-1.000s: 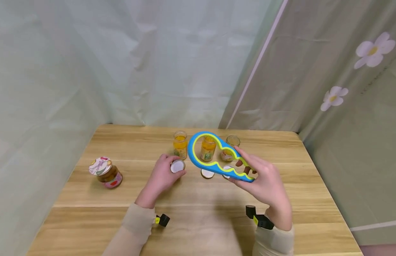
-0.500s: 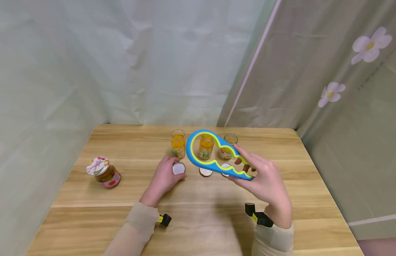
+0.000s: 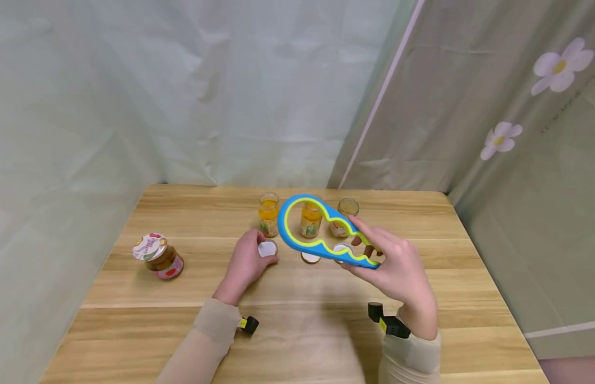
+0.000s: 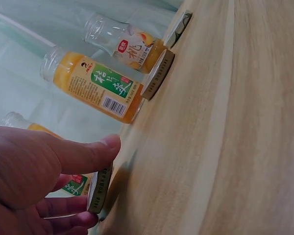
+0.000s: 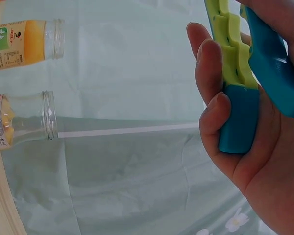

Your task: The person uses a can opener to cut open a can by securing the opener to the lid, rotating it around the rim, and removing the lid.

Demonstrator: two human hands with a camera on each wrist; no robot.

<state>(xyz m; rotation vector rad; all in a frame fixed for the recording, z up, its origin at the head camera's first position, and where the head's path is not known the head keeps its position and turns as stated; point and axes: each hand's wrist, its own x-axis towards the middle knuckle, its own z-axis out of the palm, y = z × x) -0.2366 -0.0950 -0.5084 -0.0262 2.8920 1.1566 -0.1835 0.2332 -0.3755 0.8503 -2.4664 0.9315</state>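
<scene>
In the head view my left hand [image 3: 246, 261] holds a round jar lid [image 3: 267, 248], white inside face up, by its edge between thumb and fingers. The left wrist view shows this lid [image 4: 100, 189] right at the wooden tabletop, thumb on its near edge. My right hand [image 3: 398, 266] grips a blue and yellow-green multi-size jar opener [image 3: 297, 246] by its handle end, raised above the table. The right wrist view has fingers curled round the opener's arm [image 5: 239, 120]. Two more lids, a middle one [image 3: 310, 257] and a right one [image 3: 343, 248], lie partly behind the opener.
Three lidless glass jars stand in a row behind the lids: two with orange contents, left [image 3: 268, 215] and middle [image 3: 310, 220], and a partly filled one [image 3: 348, 207] on the right. A lidded jar [image 3: 159, 256] stands at the table's left. A curtain [image 3: 259, 96] hangs behind.
The head view has shifted slightly. My left hand stays at the same lid, and my right hand keeps the jar opener raised almost in place.
</scene>
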